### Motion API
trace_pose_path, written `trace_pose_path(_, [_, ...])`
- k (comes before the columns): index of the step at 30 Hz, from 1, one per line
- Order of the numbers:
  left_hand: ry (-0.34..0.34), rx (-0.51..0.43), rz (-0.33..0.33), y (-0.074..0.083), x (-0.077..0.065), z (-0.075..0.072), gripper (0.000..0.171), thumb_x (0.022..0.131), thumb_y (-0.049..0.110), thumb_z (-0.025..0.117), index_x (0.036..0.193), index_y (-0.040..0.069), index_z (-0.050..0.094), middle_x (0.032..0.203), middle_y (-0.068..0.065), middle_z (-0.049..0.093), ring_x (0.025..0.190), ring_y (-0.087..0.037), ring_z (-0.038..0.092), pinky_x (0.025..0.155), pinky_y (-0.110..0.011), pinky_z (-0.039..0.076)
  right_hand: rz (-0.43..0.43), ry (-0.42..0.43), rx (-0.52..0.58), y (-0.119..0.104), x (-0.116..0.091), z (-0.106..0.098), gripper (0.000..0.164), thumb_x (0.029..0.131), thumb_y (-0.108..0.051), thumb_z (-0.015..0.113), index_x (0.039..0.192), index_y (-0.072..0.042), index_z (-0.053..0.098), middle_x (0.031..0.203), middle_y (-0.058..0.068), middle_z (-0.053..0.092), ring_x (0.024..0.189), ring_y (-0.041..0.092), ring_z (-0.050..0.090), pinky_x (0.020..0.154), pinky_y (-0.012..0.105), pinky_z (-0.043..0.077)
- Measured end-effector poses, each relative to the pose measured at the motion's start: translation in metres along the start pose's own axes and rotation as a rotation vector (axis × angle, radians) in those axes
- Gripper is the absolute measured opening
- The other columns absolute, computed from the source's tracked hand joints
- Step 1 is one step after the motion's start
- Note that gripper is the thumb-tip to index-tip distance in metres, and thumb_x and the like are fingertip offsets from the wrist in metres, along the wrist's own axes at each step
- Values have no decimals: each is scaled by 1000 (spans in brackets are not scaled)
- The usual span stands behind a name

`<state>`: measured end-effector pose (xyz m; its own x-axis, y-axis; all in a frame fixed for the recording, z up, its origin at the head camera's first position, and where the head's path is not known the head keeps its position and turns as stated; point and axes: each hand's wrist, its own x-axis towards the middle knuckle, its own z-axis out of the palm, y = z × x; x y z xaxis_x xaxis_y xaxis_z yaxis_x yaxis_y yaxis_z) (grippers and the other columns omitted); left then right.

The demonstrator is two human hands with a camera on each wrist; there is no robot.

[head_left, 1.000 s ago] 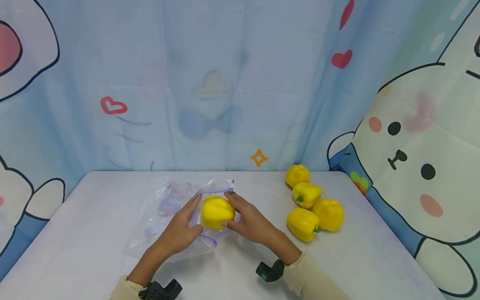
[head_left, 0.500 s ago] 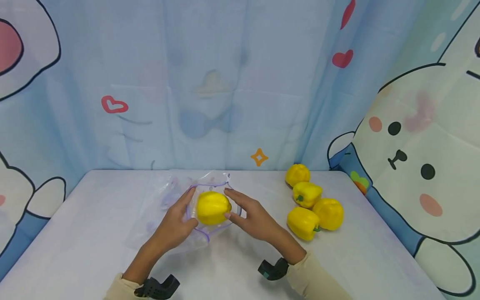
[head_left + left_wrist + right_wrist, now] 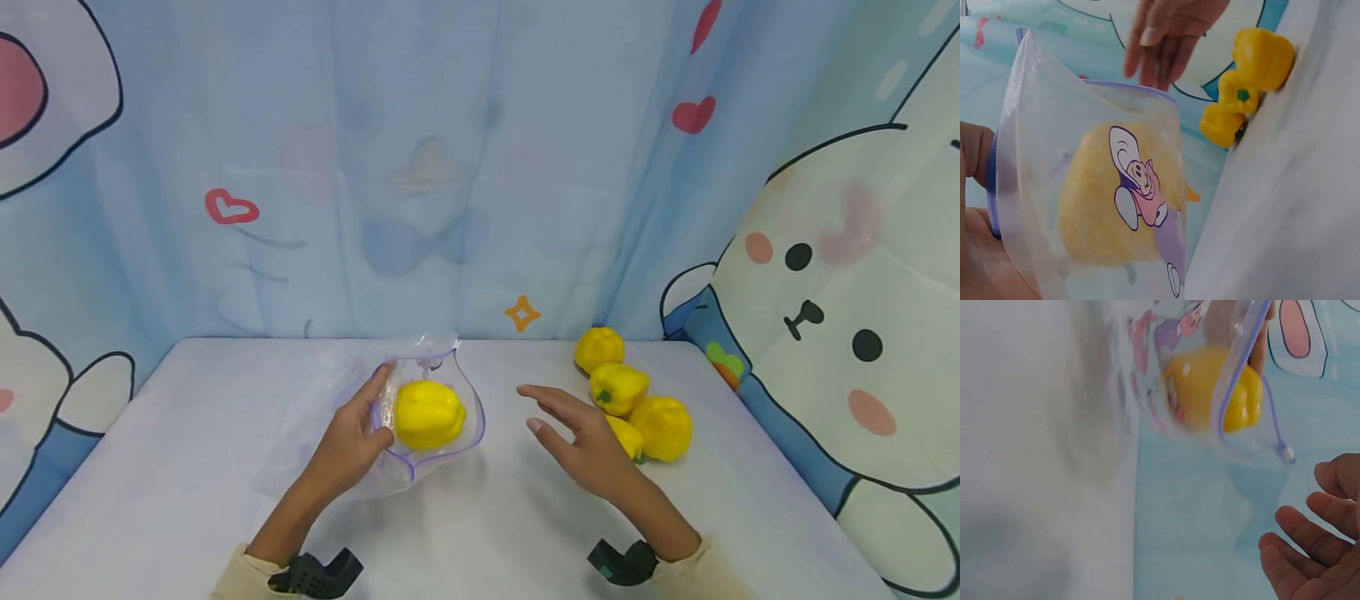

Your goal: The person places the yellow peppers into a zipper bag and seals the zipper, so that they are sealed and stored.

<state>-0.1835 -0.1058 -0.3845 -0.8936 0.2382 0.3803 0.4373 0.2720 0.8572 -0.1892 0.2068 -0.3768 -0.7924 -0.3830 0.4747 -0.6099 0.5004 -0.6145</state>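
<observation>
My left hand (image 3: pixel 351 437) grips the left side of a clear zip bag (image 3: pixel 1041 156) by its purple-edged mouth. Inside that mouth sits a yellow bell pepper (image 3: pixel 429 415), seen through the printed plastic in the left wrist view. Apart from the bag, to its right, my right hand (image 3: pixel 581 433) is in the air with fingers spread and holds nothing. In the head view it overlaps one of several other yellow bell peppers (image 3: pixel 662 428) grouped on the table. The right wrist view shows its loosely bent fingers (image 3: pixel 1310 537) below the bag's zip edge.
The peppers on the right run in a cluster back to a rear pepper (image 3: pixel 598 348) at the table's far edge. A white cloth covers the table (image 3: pixel 150 467). Behind it hangs a blue cartoon-print curtain (image 3: pixel 375 167).
My right hand has let go of the pepper and moved right, away from the bag. The pepper stays in the bag's mouth, and my left hand keeps its hold.
</observation>
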Motion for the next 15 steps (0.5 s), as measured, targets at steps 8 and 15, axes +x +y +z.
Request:
trace_pose_path(8, [8, -45, -3, 4, 0, -2, 76, 80, -9, 49, 152, -3, 23, 159, -7, 19, 144, -26, 18, 107, -34, 29, 152, -10, -260, 23, -31, -33, 46, 89, -11, 69, 134, -8, 58, 136, 10, 57, 126, 30, 51, 100, 50, 42])
trace_pose_path(15, [6, -36, -4, 5, 0, -3, 78, 81, -8, 50, 153, 1, 23, 160, -8, 18, 145, -26, 18, 106, -38, 30, 239, 13, -326, 36, -56, -49, 52, 89, -13, 70, 138, -10, 54, 139, 15, 53, 127, 35, 47, 99, 54, 41])
